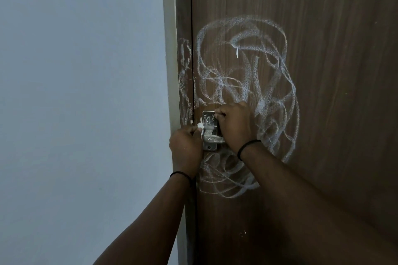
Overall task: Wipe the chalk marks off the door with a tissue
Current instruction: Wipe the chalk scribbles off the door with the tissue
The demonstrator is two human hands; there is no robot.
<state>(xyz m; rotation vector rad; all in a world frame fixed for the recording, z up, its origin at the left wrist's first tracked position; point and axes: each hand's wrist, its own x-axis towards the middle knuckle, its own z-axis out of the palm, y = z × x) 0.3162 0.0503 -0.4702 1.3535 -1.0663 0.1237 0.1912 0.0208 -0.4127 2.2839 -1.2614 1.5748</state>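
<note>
Pale blue-grey wall (pixel 81 92) fills the view from 7 to 11 o'clock, meeting a light door frame (pixel 169 49) and then the brown wood-grain door (pixel 333 71), which occupies everything from 12 to 5 o'clock. Chalk marks (pixel 243 66) form a dense tangle of looping white lines at the centre of the door, running from above the metal handle plate (pixel 210 133) down to below it at 6 o'clock, with a fainter patch on the dark strip at 9 o'clock of the tangle; small scribbles also sit on the plate itself. My left hand (pixel 186 148) pinches a crumpled white tissue (pixel 200 128) between curled fingers, holding it against the plate's left edge. My right hand (pixel 234 125) lies over the right side of the plate with its fingers curled inward; what they close on is hidden by the back of the hand, so I cannot tell. Black bands (pixel 248 146) circle both wrists. Most of the tissue is covered by my left fingers, and the handle's lever is largely hidden by my right hand.
</note>
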